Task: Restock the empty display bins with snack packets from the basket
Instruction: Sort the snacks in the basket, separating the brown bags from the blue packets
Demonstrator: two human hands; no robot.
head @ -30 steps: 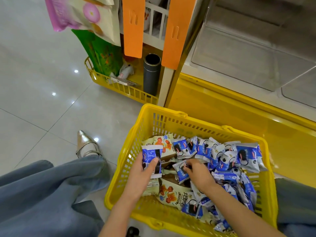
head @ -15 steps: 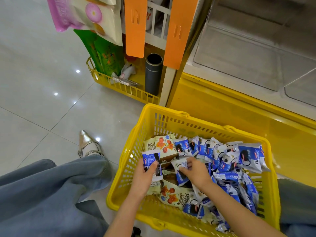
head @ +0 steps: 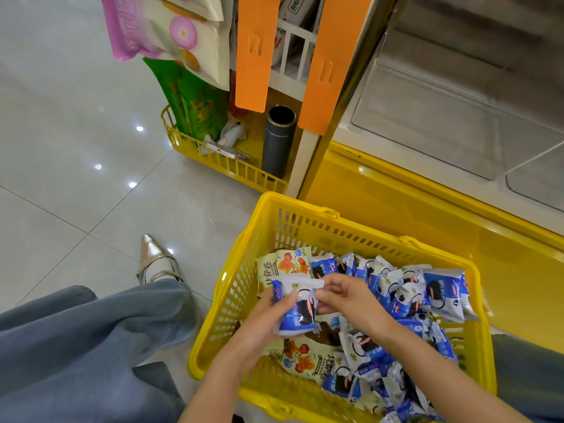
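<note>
My left hand (head: 262,322) grips upright blue-and-white foil snack packets (head: 297,312); my right hand (head: 345,297) pinches their top; clear plastic display bins (head: 427,123) lie forward-right, nearer it.

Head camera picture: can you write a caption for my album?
The left hand and right hand hold small blue-and-white snack packets over a yellow plastic mesh basket, near empty clear display bins.

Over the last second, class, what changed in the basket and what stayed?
The right hand rose from the pile and moved left; its fingers now pinch the blue packets gripped by the left hand. The yellow basket and display bins stayed put.
</note>
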